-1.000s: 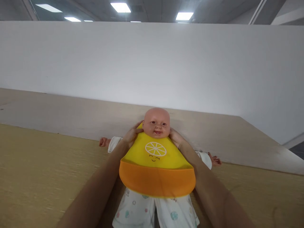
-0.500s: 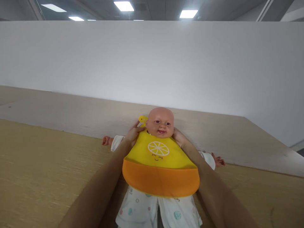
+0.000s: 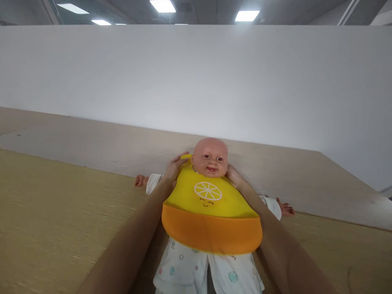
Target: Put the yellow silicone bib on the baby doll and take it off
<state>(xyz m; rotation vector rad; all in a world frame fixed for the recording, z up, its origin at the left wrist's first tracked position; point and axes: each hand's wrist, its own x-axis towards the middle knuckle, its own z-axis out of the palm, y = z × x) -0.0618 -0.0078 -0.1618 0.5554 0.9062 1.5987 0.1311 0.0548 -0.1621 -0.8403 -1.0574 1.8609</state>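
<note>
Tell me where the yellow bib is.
Low centre in the head view, the yellow bib covers the front of the doll, its top between the left hand and right hand.

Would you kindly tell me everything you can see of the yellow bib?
The bib is yellow, with an orange pocket along its bottom, and looks like flexible silicone. A white citrus slice and a smiling face are printed on it. It covers the torso of the doll, overlapping its white patterned clothing. The left hand grips one upper side; the right hand, partly hidden, is at the other.
</note>
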